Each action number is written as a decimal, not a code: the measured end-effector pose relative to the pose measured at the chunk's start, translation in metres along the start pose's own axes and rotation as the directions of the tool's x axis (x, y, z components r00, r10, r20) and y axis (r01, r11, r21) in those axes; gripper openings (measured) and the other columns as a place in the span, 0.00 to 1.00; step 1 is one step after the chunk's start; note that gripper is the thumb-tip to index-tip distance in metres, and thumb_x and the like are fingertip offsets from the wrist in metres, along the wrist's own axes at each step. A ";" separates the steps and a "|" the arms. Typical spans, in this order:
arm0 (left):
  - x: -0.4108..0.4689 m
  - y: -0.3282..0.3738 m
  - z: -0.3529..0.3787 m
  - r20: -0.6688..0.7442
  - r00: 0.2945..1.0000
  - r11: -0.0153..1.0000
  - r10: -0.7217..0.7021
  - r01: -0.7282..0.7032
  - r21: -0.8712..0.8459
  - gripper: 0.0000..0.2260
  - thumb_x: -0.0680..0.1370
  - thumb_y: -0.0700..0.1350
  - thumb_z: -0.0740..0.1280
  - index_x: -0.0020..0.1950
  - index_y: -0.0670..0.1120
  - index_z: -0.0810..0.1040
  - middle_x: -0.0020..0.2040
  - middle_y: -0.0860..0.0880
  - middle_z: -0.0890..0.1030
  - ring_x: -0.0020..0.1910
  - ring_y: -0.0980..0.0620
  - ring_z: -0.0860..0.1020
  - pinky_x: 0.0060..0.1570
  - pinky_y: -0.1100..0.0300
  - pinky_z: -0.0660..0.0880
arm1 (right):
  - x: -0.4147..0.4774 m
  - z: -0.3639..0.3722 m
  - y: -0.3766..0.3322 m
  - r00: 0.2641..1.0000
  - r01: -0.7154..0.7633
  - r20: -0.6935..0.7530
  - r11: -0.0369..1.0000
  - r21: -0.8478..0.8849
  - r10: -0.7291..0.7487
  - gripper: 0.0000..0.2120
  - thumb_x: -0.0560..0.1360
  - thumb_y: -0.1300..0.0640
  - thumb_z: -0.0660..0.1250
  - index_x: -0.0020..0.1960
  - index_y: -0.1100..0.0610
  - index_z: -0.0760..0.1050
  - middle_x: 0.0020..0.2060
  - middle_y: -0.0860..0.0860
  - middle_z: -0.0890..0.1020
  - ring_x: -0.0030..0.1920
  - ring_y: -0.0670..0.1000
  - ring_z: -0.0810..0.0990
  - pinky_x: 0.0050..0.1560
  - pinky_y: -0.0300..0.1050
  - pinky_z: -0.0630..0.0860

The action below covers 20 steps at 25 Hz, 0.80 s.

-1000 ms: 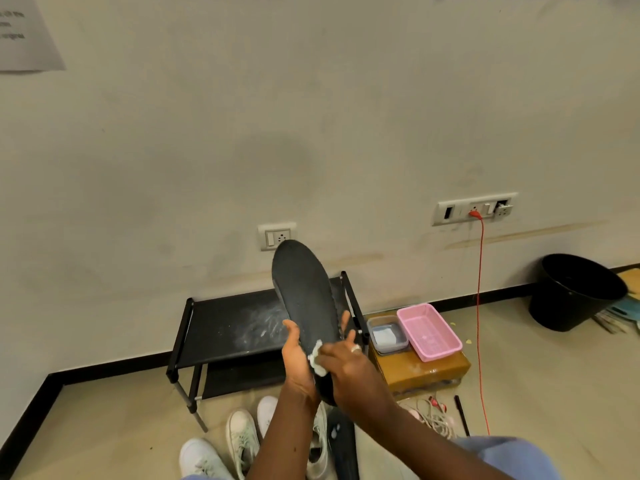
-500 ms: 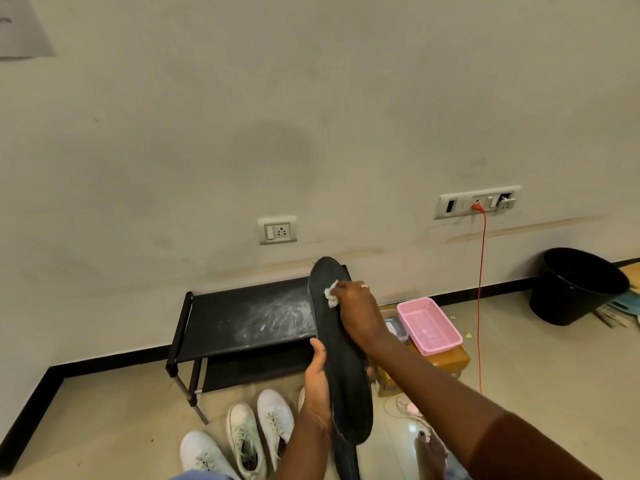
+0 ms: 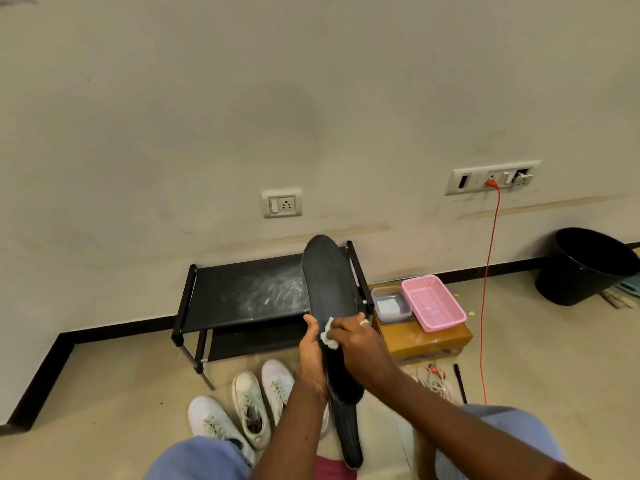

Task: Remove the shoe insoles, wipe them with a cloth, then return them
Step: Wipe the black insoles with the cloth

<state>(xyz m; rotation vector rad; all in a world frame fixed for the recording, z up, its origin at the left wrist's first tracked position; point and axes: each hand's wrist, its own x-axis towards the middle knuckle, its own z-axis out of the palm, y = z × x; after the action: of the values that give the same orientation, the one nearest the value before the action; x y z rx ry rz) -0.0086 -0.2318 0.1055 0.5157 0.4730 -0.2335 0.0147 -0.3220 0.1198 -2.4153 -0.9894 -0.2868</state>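
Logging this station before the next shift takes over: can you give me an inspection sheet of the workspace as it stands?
Surface: beige tiled floor; black shoe rack, top smeared with white dust.
Job's things: black insole held upright; white cloth against it; second insole lies below; three white shoes on floor.
Clutter: pink basket and clear container on a cardboard box; tangled white cord.
Hands: left hand grips the insole; right hand presses the cloth on it.
Cables: red cable runs from wall socket to floor.
Surroundings: black bin by the wall.
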 end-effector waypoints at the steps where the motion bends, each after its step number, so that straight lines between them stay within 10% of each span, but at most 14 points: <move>1: 0.005 0.001 -0.001 0.015 1.000 0.999 -0.003 0.004 -0.046 0.37 0.75 0.68 0.51 0.49 0.38 0.84 0.49 0.40 0.82 0.47 0.43 0.82 0.51 0.51 0.78 | -0.012 0.002 -0.006 0.999 0.016 -0.031 1.000 0.001 -0.016 0.08 0.60 0.61 0.69 0.38 0.57 0.83 0.37 0.51 0.84 0.36 0.49 0.82 0.39 0.36 0.78; 6: 0.030 -0.004 -0.020 -0.105 0.993 0.996 0.061 -0.068 -0.059 0.31 0.76 0.65 0.54 0.55 0.40 0.81 0.50 0.39 0.82 0.42 0.42 0.83 0.43 0.51 0.81 | -0.056 0.016 -0.006 0.998 -0.051 0.051 0.994 0.092 0.046 0.11 0.59 0.64 0.74 0.41 0.57 0.83 0.38 0.51 0.83 0.36 0.49 0.82 0.38 0.37 0.78; 9: 0.042 -0.015 -0.035 -0.198 0.980 0.996 0.019 -0.002 0.086 0.29 0.78 0.63 0.53 0.52 0.39 0.79 0.43 0.40 0.84 0.38 0.44 0.83 0.38 0.55 0.81 | -0.053 0.014 0.010 0.940 -0.333 0.150 0.921 0.200 0.307 0.11 0.67 0.70 0.67 0.45 0.58 0.83 0.42 0.51 0.83 0.42 0.50 0.80 0.43 0.37 0.76; 13: 0.067 -0.050 -0.069 -0.303 0.953 0.944 0.019 0.083 0.320 0.29 0.70 0.63 0.69 0.64 0.47 0.75 0.62 0.43 0.78 0.61 0.43 0.76 0.65 0.45 0.70 | -0.040 0.031 0.053 0.670 -0.733 0.235 0.576 0.362 0.704 0.13 0.71 0.70 0.64 0.50 0.59 0.82 0.42 0.48 0.78 0.43 0.46 0.75 0.43 0.35 0.70; 16: 0.090 -0.080 -0.098 -0.339 0.940 0.916 0.028 0.111 0.385 0.17 0.79 0.48 0.64 0.66 0.46 0.72 0.63 0.44 0.77 0.63 0.44 0.75 0.66 0.46 0.69 | -0.052 0.071 0.095 0.396 -0.906 0.447 0.261 0.334 0.802 0.11 0.72 0.68 0.65 0.52 0.60 0.81 0.41 0.52 0.79 0.37 0.46 0.76 0.32 0.29 0.72; 20: 0.133 -0.122 -0.135 -0.412 0.909 0.842 -0.067 0.273 0.465 0.16 0.81 0.40 0.59 0.69 0.47 0.67 0.66 0.46 0.73 0.64 0.45 0.73 0.65 0.49 0.70 | -0.090 0.140 0.151 0.157 -0.985 0.577 0.167 0.036 0.802 0.11 0.76 0.55 0.64 0.53 0.62 0.78 0.46 0.53 0.80 0.45 0.50 0.77 0.44 0.36 0.73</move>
<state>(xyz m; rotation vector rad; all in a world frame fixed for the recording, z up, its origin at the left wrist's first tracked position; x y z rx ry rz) 0.0162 -0.2775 -0.1143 1.0605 0.8516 -0.4456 0.0571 -0.3927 -0.0891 -2.1775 0.5127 0.9045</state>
